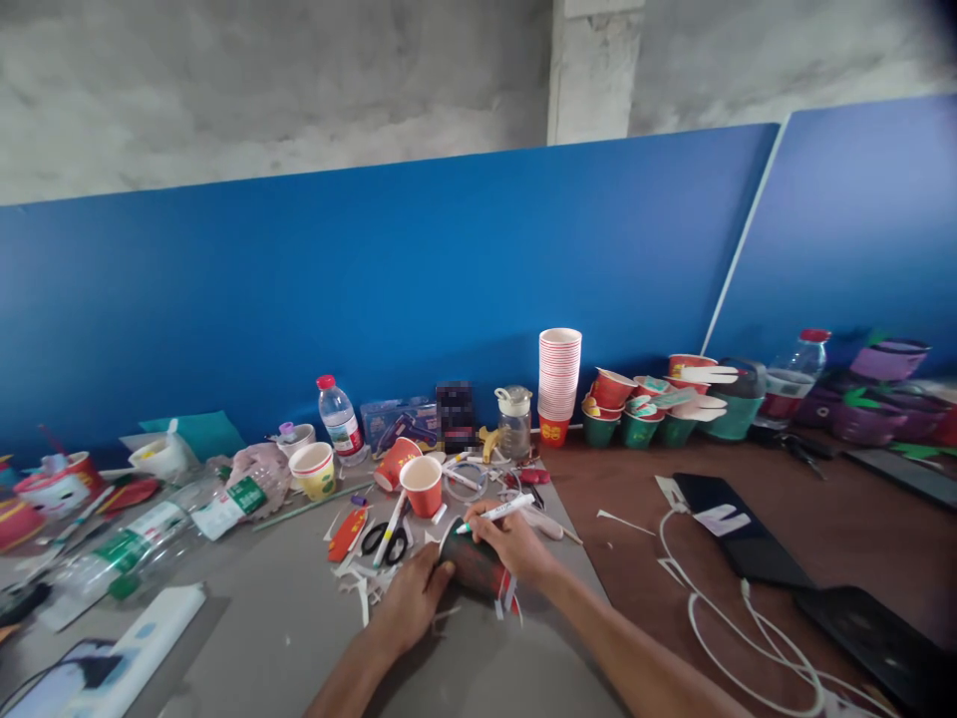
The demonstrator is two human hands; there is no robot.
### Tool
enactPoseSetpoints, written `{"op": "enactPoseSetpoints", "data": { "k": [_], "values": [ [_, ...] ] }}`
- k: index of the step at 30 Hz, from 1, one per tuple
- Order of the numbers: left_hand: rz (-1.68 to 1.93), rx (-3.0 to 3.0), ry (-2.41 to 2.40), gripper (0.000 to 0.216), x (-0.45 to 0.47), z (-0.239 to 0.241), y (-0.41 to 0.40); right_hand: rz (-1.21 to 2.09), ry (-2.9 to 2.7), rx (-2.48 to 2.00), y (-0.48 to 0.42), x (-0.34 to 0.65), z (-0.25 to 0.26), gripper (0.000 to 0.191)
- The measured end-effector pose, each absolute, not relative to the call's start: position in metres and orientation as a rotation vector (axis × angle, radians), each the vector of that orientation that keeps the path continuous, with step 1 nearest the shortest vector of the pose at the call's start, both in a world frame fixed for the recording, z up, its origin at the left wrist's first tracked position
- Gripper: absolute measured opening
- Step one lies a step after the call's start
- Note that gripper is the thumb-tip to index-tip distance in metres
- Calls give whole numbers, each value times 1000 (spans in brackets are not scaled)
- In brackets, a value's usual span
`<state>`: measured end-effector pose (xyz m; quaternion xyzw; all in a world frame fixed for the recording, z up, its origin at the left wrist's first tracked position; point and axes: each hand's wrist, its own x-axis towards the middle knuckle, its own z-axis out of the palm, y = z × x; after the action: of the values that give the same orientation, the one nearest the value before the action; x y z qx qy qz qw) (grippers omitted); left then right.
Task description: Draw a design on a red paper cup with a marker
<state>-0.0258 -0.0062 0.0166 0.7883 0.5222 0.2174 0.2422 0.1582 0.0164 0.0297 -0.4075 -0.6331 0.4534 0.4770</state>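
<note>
My left hand (414, 596) is closed round a dark paper cup (473, 565) that lies on its side on the grey mat (299, 628). My right hand (512, 543) grips a white marker (499, 512), tip pointing left over the cup's rim. White paper scraps (366, 583) lie just left of the cup. Black-handled scissors (387, 541) and an orange cup (423, 485) sit just beyond my hands.
A tall stack of paper cups (559, 384) stands at the blue partition (419, 279), with several red and green cups (635, 409) to its right. Water bottles (339, 419), a yellow cup (315, 470) and crushed bottles (135, 548) lie left. A white cable (718, 618) and dark tablets (737, 529) lie right.
</note>
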Motion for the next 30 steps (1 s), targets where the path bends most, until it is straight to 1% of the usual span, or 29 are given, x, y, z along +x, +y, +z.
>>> {"op": "enactPoseSetpoints", "data": {
  "k": [10, 17, 22, 30],
  "values": [
    [596, 2152, 1462, 28, -25, 20, -8, 1155, -1518, -973, 19, 158, 30, 22],
    [584, 2172, 1416, 26, -25, 20, -8, 1193, -1465, -977, 19, 159, 26, 28],
    [622, 2155, 1430, 27, -26, 17, -6, 1130, -1454, -969, 21, 158, 18, 31],
    [594, 2183, 1463, 27, -26, 17, -7, 1220, -1420, -972, 20, 160, 20, 26]
  ]
}}
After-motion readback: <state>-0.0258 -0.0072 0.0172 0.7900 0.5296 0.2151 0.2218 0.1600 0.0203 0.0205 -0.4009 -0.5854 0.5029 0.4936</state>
